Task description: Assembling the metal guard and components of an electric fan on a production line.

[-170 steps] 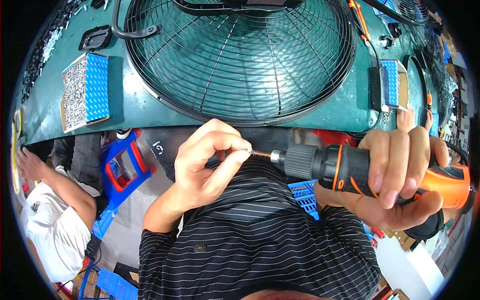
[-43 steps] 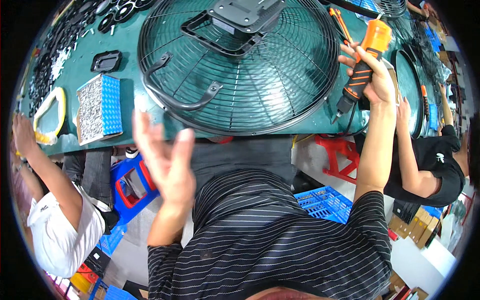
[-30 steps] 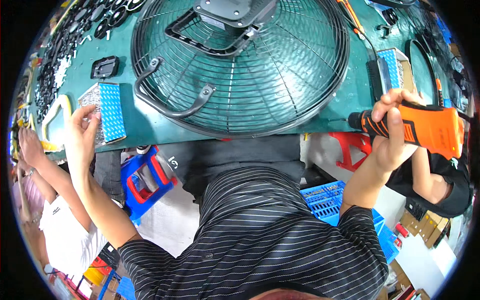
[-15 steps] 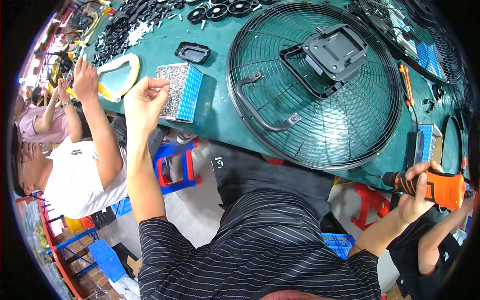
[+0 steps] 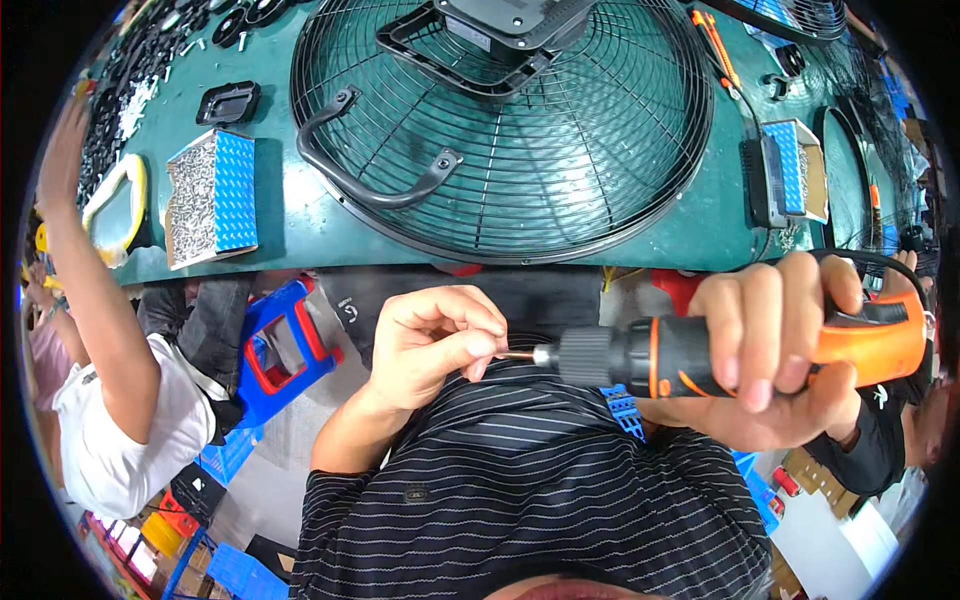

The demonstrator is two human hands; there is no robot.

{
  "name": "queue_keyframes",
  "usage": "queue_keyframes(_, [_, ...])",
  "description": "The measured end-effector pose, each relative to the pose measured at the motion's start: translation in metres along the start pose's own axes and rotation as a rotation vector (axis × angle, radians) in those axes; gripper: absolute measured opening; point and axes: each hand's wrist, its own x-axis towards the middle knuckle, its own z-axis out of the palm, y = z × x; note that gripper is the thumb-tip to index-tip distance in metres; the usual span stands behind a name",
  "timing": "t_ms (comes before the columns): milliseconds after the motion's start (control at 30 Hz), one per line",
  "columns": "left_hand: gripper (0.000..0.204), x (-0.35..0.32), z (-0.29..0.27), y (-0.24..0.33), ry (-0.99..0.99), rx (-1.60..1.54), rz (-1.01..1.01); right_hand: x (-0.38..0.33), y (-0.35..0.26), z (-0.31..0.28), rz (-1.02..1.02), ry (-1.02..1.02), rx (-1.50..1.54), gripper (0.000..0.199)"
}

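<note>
Right hand (image 5: 780, 350) is wrapped around a chunky orange and black electric screwdriver (image 5: 600, 358), fingers curled over the body and thumb underneath. That puts the driver on the near side of the big black fan grille (image 5: 490, 170), lying roughly level, with its bit (image 5: 518, 355) pointing left. Left hand (image 5: 430, 345) has thumb and index fingertip pinched together right at the end of that bit. Can't tell if there's a screw in there, way too small and mostly covered by the fingers. Both hands are past the near edge of the desk (image 5: 275, 230), in front of a striped shirt (image 5: 480, 460).

Now the grille itself: it's lying flat on the desk, with a bent dark tube handle (image 5: 378, 198) resting across its left side and a black housing (image 5: 515, 20) sitting at its far part, cut off by the top of the view. Left of the grille there's an open box (image 5: 235, 190) with blue patterned sides, full of small metal screws (image 5: 192, 200), and just beyond that a shallow black tray (image 5: 228, 103). Right of the grille: a second blue-sided box (image 5: 787, 165) with a black block (image 5: 765, 185) beside it. Way off left of the grille, a co-worker in a white shirt (image 5: 115, 430) has one arm raised over the desk.
</note>
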Motion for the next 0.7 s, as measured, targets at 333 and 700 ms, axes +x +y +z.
queue_keyframes(333, [0.013, -0.004, -0.008, -0.012, 0.073, -0.013, -0.093, -0.004, 0.011, -0.002, -0.008, 0.001, -0.059, 0.042])
queue_keyframes(700, [0.017, 0.001, 0.005, -0.017, 0.157, 0.106, -0.197, -0.003, 0.010, -0.018, 0.027, -0.101, -0.116, 0.043])
